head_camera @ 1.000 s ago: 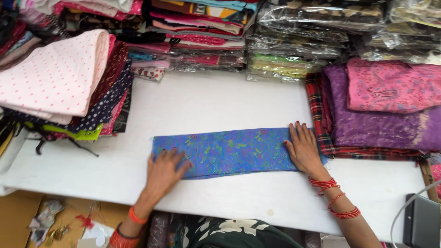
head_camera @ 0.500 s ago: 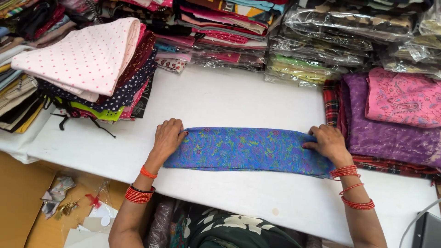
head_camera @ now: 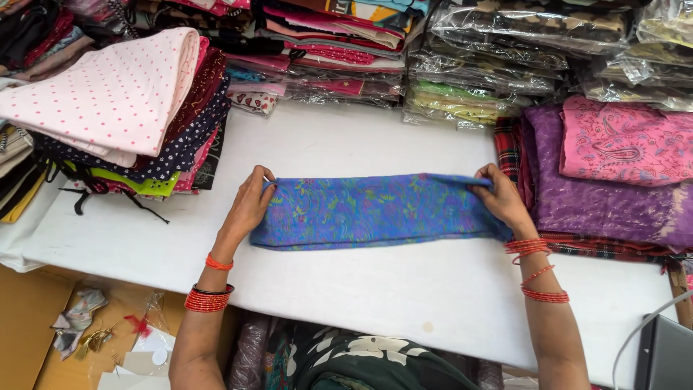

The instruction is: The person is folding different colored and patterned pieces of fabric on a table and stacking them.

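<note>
The left hand (head_camera: 249, 206) is curled around the left end of a folded blue patterned cloth (head_camera: 372, 211), fingers bent over the top edge and pinching the fabric there. The right hand (head_camera: 503, 200) does the same at the right end, its fingers closed on the upper corner of the fabric with the knuckles up. Both forearms reach forward from the bottom of the view, well apart, wrists slightly bent, each wearing red bangles (head_camera: 209, 297). The cloth lies as a long flat band across the middle of the white worktop (head_camera: 361, 289), stretched between the two hands. To the left stands a stack of folded fabrics topped by a pink dotted piece (head_camera: 115, 94); just beside the right hand lie purple and pink cloths (head_camera: 613, 173) over a red plaid one. Plastic-wrapped packs (head_camera: 498, 65) line the far edge.
</note>
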